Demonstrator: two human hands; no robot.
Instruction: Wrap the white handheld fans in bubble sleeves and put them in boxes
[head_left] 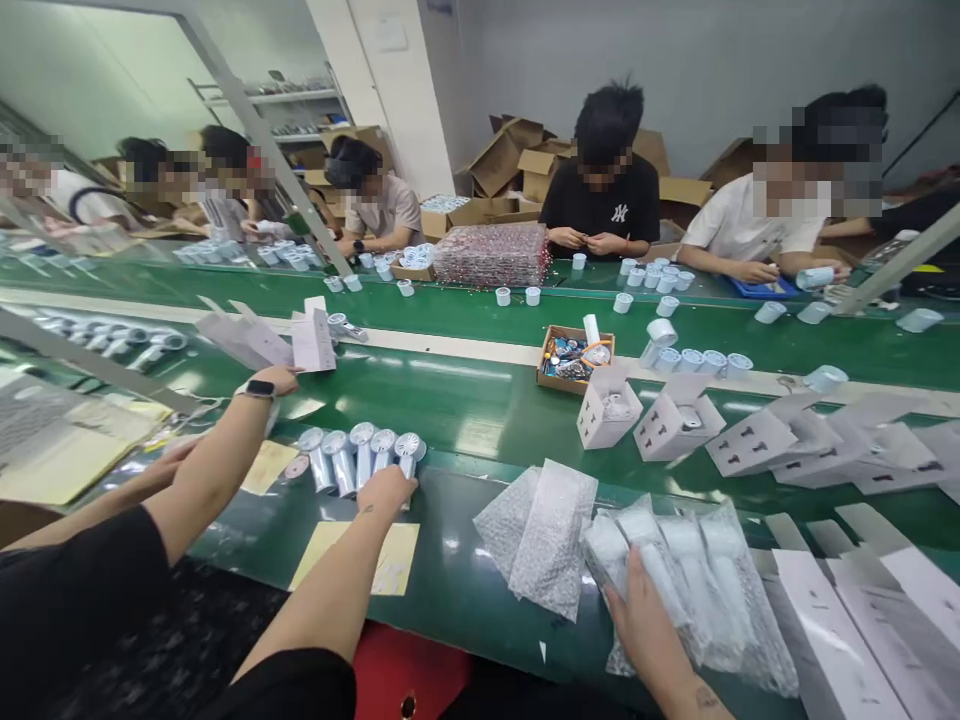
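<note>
My left hand (386,490) is closed around the handle of a pale-blue handheld device with a round slotted head (409,447), at the right end of a row. Several similar devices (339,455) lie beside it on the green bench. My right hand (646,620) rests on the leftmost of several bubble-wrapped devices (709,575), thumb and fingers apart along the wrap. Between my hands lie flat bubble-wrap bags (551,540). A yellow paper sheet (394,560) is under my left forearm.
Open white boxes (682,420) line the right, with more boxes (832,620) near my right arm. A carton of small parts (574,360) stands mid-bench. At left, a co-worker's watch-wearing arm (225,450) reaches to a white box (313,335). Other people sit opposite among pale cups (660,275).
</note>
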